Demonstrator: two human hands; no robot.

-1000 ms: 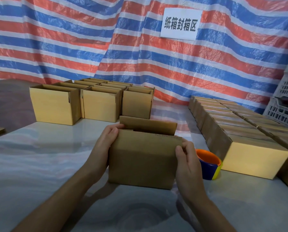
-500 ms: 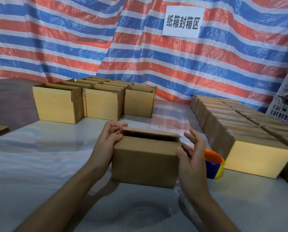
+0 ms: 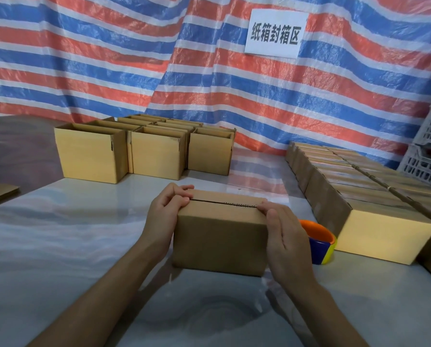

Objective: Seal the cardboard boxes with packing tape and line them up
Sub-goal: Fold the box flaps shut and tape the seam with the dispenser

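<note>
Surface: A pale, glossy table (image 3: 59,246) carried faint striped reflections of the backdrop.
Room: A red, white and blue tarpaulin (image 3: 109,58) hung behind it, bearing a white sign (image 3: 275,33). White plastic crates (image 3: 430,156) stood at the far right.
Box: The cardboard box (image 3: 219,236) sat front and centre on the table, its flaps folded down to a bare seam.
Left hand: The left hand (image 3: 168,211) gripped the box's left end, fingers curled over the top.
Right hand: The right hand (image 3: 284,234) lay flat against the right end, fingers straight.
Tape: The tape roll (image 3: 319,241) rested just right of the box.
Stock: Open boxes (image 3: 156,151) stood at back left. A closed row (image 3: 384,234) lined the right.
</note>
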